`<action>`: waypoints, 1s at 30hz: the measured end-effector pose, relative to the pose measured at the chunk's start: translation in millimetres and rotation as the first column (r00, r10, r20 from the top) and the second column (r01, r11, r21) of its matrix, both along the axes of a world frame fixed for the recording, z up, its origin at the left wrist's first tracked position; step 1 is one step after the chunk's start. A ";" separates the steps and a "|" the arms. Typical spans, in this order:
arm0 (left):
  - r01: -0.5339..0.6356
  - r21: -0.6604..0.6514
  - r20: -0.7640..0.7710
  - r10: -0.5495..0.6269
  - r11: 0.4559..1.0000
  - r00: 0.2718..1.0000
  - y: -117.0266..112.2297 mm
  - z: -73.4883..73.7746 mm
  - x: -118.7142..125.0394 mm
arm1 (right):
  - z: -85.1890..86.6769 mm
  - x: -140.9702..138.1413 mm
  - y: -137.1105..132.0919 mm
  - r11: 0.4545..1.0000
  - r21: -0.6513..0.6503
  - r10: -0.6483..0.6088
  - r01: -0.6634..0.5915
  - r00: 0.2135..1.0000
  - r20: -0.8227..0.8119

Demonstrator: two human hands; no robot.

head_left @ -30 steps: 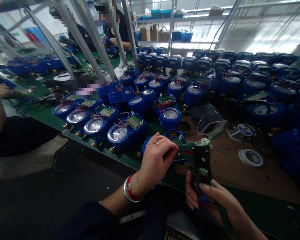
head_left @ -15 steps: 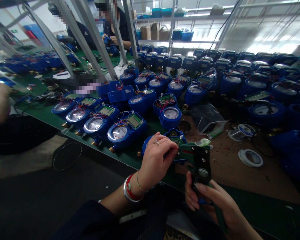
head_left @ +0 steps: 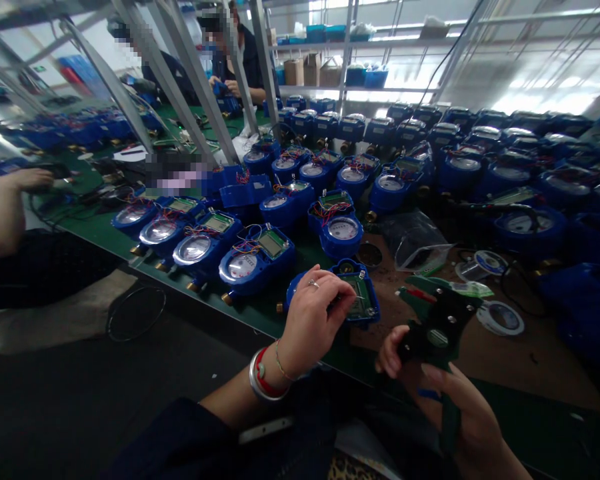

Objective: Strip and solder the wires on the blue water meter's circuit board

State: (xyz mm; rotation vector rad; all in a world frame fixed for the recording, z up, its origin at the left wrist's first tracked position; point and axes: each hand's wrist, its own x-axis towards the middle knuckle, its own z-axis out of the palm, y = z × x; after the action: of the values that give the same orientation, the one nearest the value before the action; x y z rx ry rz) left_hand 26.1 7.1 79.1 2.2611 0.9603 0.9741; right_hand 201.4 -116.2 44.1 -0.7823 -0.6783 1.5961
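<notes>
My left hand (head_left: 316, 319) is closed in a pinch over a blue water meter (head_left: 373, 308) with a green circuit board and display. A thin wire end (head_left: 361, 297) sticks out from the fingertips; most of the wire is hidden. In my right hand (head_left: 447, 393) is a green and black wire stripper (head_left: 437, 327), its jaws pointing up and left, apart from the meter. The fingers wrap round its handles. Just beyond my left hand stands another meter (head_left: 341, 228) with coloured wires showing.
Several open meters (head_left: 255, 263) line the left bench edge, and more rows fill the back. On the brown board (head_left: 480, 363) lie a solder spool (head_left: 483, 265), a white tape roll (head_left: 501, 317) and a clear plastic bag (head_left: 415, 240). A co-worker's hand (head_left: 27, 180) is at far left.
The wire stripper in my right hand has moved right, away from my left fingertips, uncovering the meter's board. My left hand stays nearly still. The co-worker's hand at left reaches further over the bench.
</notes>
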 end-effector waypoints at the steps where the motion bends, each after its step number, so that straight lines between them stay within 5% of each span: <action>1: 0.001 0.000 0.008 -0.001 1.000 1.000 0.1 -0.2 0.3 | -3.3 5.0 1.9 0.999 -0.002 -0.042 0.042 0.999 -0.002; 9: 0.028 -0.067 0.116 -0.020 0.997 0.993 -0.4 4.4 -4.7 | -46.8 36.7 19.2 0.930 -0.227 -0.311 0.291 0.949 -0.059; 14: -0.070 -0.062 0.153 0.079 0.996 0.985 15.4 13.7 -26.6 | -62.9 41.3 17.9 0.919 -0.197 -0.345 0.342 0.938 0.020; 18: -0.155 -0.041 0.029 0.156 0.987 0.987 35.3 10.7 -40.4 | -64.2 40.6 16.8 0.928 -0.199 -0.313 0.314 0.949 0.040; 22: -0.080 -0.079 -0.106 0.071 0.994 0.992 44.6 4.6 -41.7 | -60.6 39.7 16.4 0.920 -0.221 -0.326 0.323 0.945 0.022; 30: -0.038 -0.063 -0.088 0.032 0.997 0.996 44.0 10.1 -37.4 | -58.7 39.6 16.6 0.907 -0.253 -0.350 0.336 0.937 -0.011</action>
State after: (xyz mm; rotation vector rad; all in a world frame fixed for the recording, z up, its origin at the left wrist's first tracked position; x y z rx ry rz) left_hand -11.3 51.2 89.2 2.2561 1.0569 0.8529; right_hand 241.0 -99.6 -14.6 -0.9780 -0.2788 1.3843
